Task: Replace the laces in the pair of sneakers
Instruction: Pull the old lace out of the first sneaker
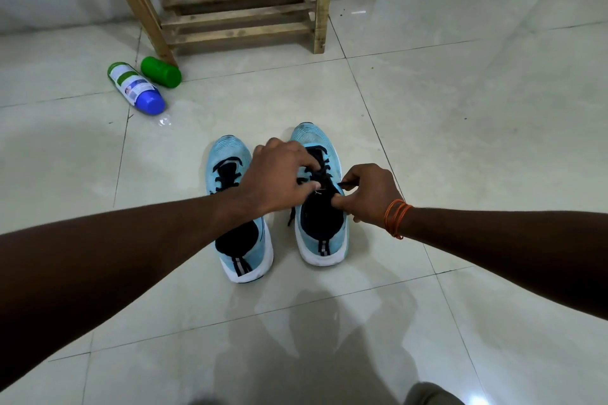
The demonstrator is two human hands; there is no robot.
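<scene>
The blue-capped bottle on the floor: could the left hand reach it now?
Probably, with a stretch. Only a sneaker toe and bare floor lie between the left hand and the blue-capped bottle, but the hand is busy at the black lace.

Pair of light-blue sneakers, white soles, black lining, upright on the floor at frame centre, side by side, toes toward the top. Left sneaker [227,154]: left lace [228,171] black, threaded across the tongue, upper part hidden. Right sneaker [324,227]: right lace [320,171] black, crossed over the tongue, pinched by left hand [283,174] and right hand [368,194]; one end dangles down its left side.
</scene>
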